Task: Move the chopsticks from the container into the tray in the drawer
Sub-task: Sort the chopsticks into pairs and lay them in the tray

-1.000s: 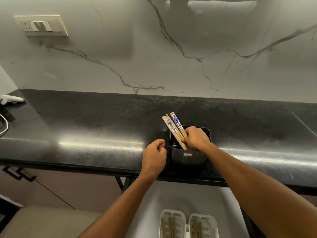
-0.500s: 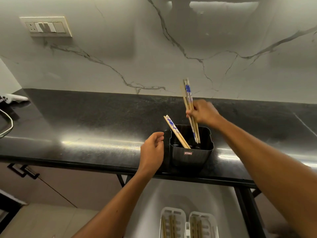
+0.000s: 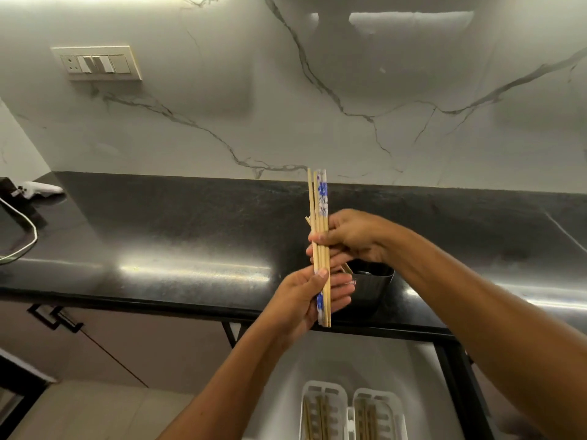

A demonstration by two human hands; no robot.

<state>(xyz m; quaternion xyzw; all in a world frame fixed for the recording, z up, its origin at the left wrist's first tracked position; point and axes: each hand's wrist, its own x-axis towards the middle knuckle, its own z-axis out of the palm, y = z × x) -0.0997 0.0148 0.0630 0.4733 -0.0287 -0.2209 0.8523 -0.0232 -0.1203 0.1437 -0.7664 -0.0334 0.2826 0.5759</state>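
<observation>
A bundle of wooden chopsticks with blue-and-white patterned ends stands upright in the air above the counter's front edge. My right hand grips the bundle at its middle. My left hand holds its lower end, thumb pressed on the front. Behind the hands sits the black container on the counter, mostly hidden; a chopstick tip shows at its rim. In the open drawer below lies the white slotted tray with chopsticks in its two compartments.
The black stone counter runs across the view below a white marble wall. A white device and a cable lie at the far left. A switch plate is on the wall. Dark cabinet handles sit lower left.
My right hand lifted the chopsticks out of the container and brought them toward me. My left hand left the container's side and took hold of the bundle's lower end.
</observation>
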